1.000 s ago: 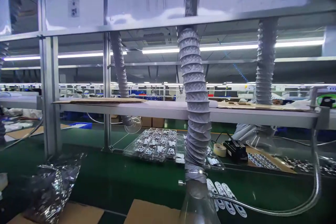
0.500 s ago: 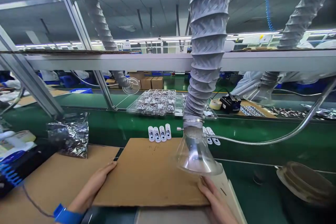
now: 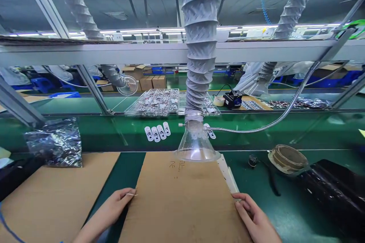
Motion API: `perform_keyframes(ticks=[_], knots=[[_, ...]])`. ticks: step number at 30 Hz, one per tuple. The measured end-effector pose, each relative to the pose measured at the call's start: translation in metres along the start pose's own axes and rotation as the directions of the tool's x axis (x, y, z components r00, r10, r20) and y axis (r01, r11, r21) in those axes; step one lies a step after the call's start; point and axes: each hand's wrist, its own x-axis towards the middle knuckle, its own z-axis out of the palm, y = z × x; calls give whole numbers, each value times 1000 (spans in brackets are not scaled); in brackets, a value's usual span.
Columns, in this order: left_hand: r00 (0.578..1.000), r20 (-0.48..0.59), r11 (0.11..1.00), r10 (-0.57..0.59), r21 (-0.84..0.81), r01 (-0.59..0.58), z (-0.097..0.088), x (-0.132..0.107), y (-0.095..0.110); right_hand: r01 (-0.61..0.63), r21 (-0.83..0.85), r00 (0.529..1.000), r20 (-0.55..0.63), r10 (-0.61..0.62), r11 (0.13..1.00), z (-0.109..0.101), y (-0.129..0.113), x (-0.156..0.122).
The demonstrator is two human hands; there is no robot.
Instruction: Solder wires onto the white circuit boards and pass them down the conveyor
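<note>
A brown cardboard sheet lies on the green bench in front of me. My left hand pinches its left edge, fingers curled. My right hand grips its right edge, next to white strips that stick out from under the sheet. A clear funnel hood on a grey ribbed hose hangs just above the sheet's far end.
A second cardboard sheet lies at the left with a silvery bag behind it. Small white parts sit on the green belt. A tape roll and a black bag lie at the right. Trays of parts stand beyond.
The view has tipped down from the shelf to the bench. Both hands came into view on the cardboard sheet and have drawn it nearer to me.
</note>
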Motion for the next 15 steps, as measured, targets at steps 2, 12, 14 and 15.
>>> perform_keyframes(ticks=[2,12,14,15], knots=[[999,2,996,35,87,-35,-8,6,2,-20,-23,996,88,22,1000,-3,2,3],[995,-96,990,-5,137,18,-27,38,44,48,-296,999,30,-41,954,-8,-30,52],[998,-56,994,3,105,3,-22,55,67,84,-294,993,103,-56,952,-5,-51,79],[999,-41,997,-15,78,19,-18,66,79,108,-272,990,122,-77,956,-1,-61,94]])
